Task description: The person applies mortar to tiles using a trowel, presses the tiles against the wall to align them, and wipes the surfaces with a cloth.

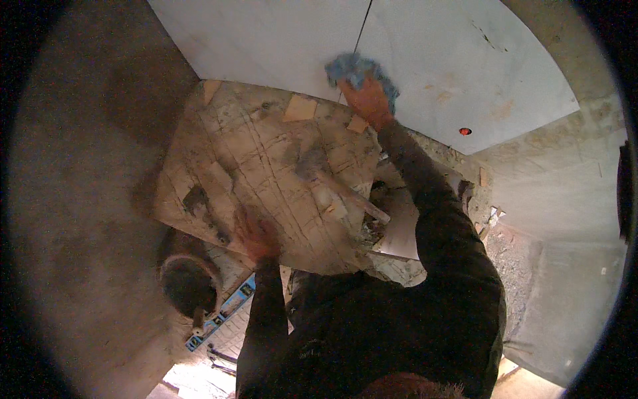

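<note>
My right hand (369,101) is closed on a crumpled blue cloth (351,66) and presses it to the white wall panels (279,43), over the dark seam near their lower edge. That arm is stretched out ahead of me. Nearer to me, my left hand (258,238) rests on a dusty, stained board (259,153) marked with dark lines. It looks spread and holds nothing, though its fingers are somewhat blurred. On the board to its right lies a tool with a pale wooden handle (362,205); its other end is hard to make out.
Below the board at left stand a dark bucket (189,282) and a blue spirit level (222,312). A bare brown wall (86,186) rises on the left. The right panel has a small round hole with orange inside (465,131). Rubble (515,266) lies along the right wall.
</note>
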A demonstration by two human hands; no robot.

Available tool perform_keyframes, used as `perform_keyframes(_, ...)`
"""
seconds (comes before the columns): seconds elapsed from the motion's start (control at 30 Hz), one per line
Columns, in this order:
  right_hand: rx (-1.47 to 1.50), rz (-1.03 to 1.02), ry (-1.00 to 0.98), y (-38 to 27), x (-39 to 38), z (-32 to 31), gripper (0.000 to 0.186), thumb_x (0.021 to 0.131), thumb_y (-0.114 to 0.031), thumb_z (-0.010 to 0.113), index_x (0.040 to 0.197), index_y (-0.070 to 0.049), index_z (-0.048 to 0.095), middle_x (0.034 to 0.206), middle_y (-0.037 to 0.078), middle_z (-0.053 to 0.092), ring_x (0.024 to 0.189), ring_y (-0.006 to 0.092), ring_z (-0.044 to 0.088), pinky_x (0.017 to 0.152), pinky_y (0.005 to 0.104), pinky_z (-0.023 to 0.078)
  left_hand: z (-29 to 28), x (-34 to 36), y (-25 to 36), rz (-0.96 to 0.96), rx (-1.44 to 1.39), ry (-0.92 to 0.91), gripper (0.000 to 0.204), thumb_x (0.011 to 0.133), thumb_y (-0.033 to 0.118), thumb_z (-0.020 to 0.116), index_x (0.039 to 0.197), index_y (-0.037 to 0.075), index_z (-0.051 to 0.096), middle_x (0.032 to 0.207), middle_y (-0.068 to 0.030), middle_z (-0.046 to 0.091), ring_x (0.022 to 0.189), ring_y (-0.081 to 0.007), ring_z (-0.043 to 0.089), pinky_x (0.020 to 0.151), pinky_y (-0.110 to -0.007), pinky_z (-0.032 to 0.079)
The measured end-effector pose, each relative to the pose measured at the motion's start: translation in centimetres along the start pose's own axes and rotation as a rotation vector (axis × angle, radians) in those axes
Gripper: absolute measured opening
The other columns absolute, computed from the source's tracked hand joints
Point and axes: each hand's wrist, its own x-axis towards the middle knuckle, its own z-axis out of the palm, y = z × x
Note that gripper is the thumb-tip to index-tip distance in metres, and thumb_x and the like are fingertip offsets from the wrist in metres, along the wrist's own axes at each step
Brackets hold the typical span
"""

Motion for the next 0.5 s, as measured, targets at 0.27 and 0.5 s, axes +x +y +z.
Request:
perform_keyframes(0.27,0.11,-0.273,-0.126,2.0,-2.3,1.0,0.045,0.096,-0.025,0.062,0.139,-0.012,0.06,0.136,0.024,0.058,0.124,0.0457,0.057,0.099,0.0531,0.05,-0.2,0.6,1.5,-0.004,0.088,-0.134,0.059,0.099,0.029,0.055,0.153,0.006,0.042,0.164,-0.0168,0.035,0.153,-0.0402,0.026,0.124,-0.056,0.019)
perform_keyframes(0.5,0.759,0.34,1.099,23.7,-2.6,-11.5,0.059,0.098,-0.042,0.063,0.136,0.001,0.051,0.136,0.019,0.053,0.124,0.0321,0.051,0.111,0.0427,0.038,0.0,0.5,0.3,-0.007,0.004,-0.088,0.057,0.101,0.028,0.05,0.153,0.005,0.043,0.167,-0.0174,0.029,0.154,-0.0392,0.024,0.124,-0.056,0.019)
